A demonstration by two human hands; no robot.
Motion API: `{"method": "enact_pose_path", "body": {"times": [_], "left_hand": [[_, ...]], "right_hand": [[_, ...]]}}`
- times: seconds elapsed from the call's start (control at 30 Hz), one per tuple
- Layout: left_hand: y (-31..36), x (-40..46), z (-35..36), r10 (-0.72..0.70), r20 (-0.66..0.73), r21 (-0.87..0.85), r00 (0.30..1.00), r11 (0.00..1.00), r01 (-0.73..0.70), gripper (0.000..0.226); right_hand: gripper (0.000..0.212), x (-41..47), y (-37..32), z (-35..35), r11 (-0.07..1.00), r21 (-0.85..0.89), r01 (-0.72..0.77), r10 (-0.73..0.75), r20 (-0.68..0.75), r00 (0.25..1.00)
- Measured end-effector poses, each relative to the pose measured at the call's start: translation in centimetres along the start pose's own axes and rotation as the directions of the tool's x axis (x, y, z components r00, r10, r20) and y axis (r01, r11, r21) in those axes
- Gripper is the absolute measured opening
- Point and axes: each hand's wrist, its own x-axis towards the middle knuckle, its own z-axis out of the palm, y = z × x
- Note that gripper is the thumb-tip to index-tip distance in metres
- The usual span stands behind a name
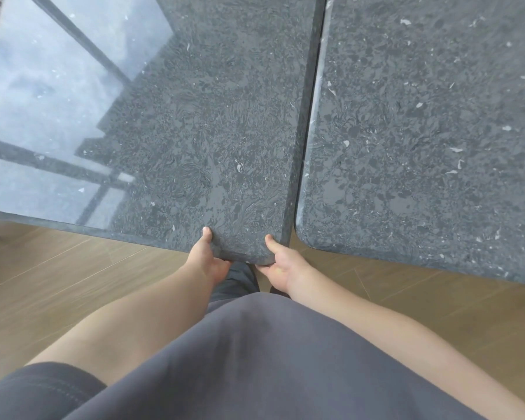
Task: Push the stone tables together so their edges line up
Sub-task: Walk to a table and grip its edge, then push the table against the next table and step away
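Note:
Two dark speckled stone tables stand side by side. The left stone table [176, 122] fills the upper left and middle; the right stone table [422, 131] fills the upper right. A narrow dark gap runs between their long edges, slightly wider near me. Their near edges are offset, the right table's corner sitting lower in the view. My left hand [208, 259] grips the left table's near rounded corner, thumb on top, fingers under the edge. My right hand [281, 268] grips the same corner from the right, thumb on top beside the gap.
Light wooden floor [58, 277] lies below the tables' near edges on both sides. Bright window reflections cover the left table's far left part. My grey shirt and dark shorts fill the bottom of the view.

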Motion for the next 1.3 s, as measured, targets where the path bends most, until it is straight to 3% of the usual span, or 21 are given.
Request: {"method": "enact_pose_path", "body": {"times": [0.23,0.37,0.43,0.57,0.7,0.8,0.93,1.03,1.3], "left_hand": [[0.7,-0.8,0.1,0.009,-0.033,0.112,0.999,0.994,-0.006,0.058],[0.4,-1.6,-0.9,0.039,0.006,0.167,0.999,0.985,-0.039,0.047],[0.1,-2.0,-1.3,0.041,0.024,0.172,0.999,0.984,-0.045,0.043],[-0.4,-3.7,-1.6,0.078,0.027,0.217,0.997,0.973,-0.082,0.062],[-0.6,-6.4,-1.8,0.116,0.029,0.311,0.993,0.943,-0.119,0.055],[0.0,-8.6,-1.6,0.173,0.128,0.363,0.977,0.908,-0.209,0.037],[1.2,-11.5,-0.8,0.288,0.316,0.347,0.904,0.851,-0.393,0.022],[2.2,-13.0,0.0,0.397,0.383,0.369,0.834,0.762,-0.532,0.020],[4.2,-17.8,0.4,0.470,0.580,0.297,0.665,0.638,-0.710,0.024]], "right_hand": [[0.017,-0.7,-0.6,0.3,0.992,-0.120,0.027,-0.033,-0.047,0.998],[0.020,-1.4,-1.7,-0.6,0.964,-0.258,0.061,-0.083,-0.074,0.994],[0.028,-2.2,-2.8,-1.2,0.942,-0.329,0.062,-0.100,-0.098,0.990],[0.050,-5.1,-4.7,-1.9,0.896,-0.426,0.125,-0.173,-0.075,0.982],[0.031,-8.5,-5.4,-2.1,0.876,-0.427,0.226,-0.232,0.038,0.972],[0.026,-10.5,-5.7,-1.7,0.844,-0.435,0.314,-0.331,0.038,0.943],[0.026,-13.1,-6.0,0.0,0.793,-0.413,0.448,-0.463,0.072,0.884],[0.028,-15.1,-6.2,1.3,0.728,-0.394,0.562,-0.566,0.117,0.816],[0.029,-20.7,-4.2,2.6,0.510,-0.371,0.776,-0.774,0.194,0.602]]}}
